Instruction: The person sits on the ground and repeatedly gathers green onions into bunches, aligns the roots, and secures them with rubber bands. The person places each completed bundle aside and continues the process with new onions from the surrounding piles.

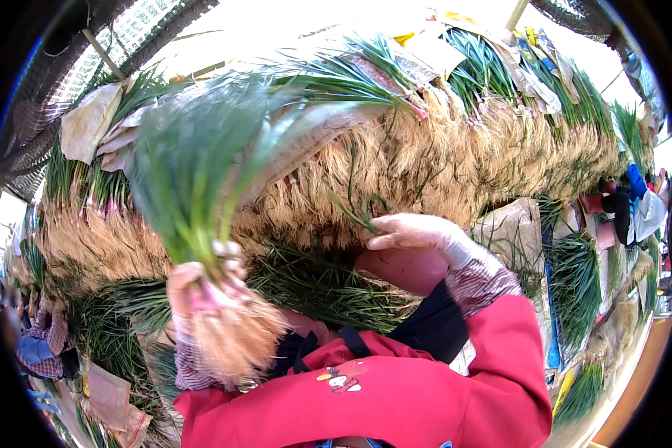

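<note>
My left hand [182, 288] grips a bunch of green onions [201, 224] just above the roots. Its green leaves point up and are blurred, and pale roots hang below pinkish-white stem bases. Between the thumb and fingers of my right hand [406, 231] is a thin, limp green leaf [351, 213]. Beyond both hands is a long, high stack of green onions [425, 151], with shaggy straw-coloured roots facing me. Loose green leaves [330, 285] lie heaped low in front of my body, partly hidden by my arms and the held bunch.
Sacking [325, 140] and other sheets cover parts of the stack. More green onions [577, 285] lie to the right, beside a woven sack [509, 235]. Another person [45, 347] is at the far left. Dark netting [39, 106] hangs overhead at left.
</note>
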{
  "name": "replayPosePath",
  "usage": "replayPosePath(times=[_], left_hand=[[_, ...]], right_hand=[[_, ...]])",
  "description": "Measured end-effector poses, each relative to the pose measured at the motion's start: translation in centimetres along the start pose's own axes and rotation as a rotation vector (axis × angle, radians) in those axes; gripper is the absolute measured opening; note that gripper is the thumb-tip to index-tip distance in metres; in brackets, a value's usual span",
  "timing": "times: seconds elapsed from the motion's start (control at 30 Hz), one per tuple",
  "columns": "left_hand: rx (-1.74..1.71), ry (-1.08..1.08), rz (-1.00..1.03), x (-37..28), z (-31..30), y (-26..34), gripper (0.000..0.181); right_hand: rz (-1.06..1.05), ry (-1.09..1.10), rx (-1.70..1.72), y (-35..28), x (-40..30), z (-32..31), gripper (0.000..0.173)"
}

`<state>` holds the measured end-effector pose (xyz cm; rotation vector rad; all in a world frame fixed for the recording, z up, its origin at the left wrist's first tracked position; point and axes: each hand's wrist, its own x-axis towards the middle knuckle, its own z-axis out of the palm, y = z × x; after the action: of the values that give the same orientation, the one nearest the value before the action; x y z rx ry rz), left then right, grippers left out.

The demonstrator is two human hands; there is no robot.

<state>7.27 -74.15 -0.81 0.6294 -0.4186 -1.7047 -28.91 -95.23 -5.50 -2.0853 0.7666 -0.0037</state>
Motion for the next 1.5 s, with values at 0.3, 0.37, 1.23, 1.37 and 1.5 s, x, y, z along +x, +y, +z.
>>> replayPosePath(times=[0.3, 0.37, 1.23, 1.37, 1.5], left_hand=[[-0.047, -0.016, 0.224, 7.5, 2.6, -3.1, 0.084], [-0.203, 0.036, 0.203, 7.5, 1.5, -5.3, 0.072], [-0.085, 0.232, 0.103, 8.7, 0.3, -11.1, 0.042], [-0.111, 0.149, 0.116, 6.9, 0.3, -9.9, 0.045], [-0.209, 0.114, 0.098, 5.1, -0.1, -8.4, 0.053]], right_hand=[[0.117, 0.965, -0.689, -0.1, 4.7, -12.6, 0.029], [-0.097, 0.915, -0.295, -4.4, 4.0, -9.5, 0.02], [-0.071, 0.397, 1.916, -5.8, 10.9, 7.7, 0.005], [-0.188, 0.574, 1.509, 1.8, 5.2, -1.2, 0.019], [-0.1, -0.348, 0.103, -0.6, -0.3, 0.3, 0.037]])
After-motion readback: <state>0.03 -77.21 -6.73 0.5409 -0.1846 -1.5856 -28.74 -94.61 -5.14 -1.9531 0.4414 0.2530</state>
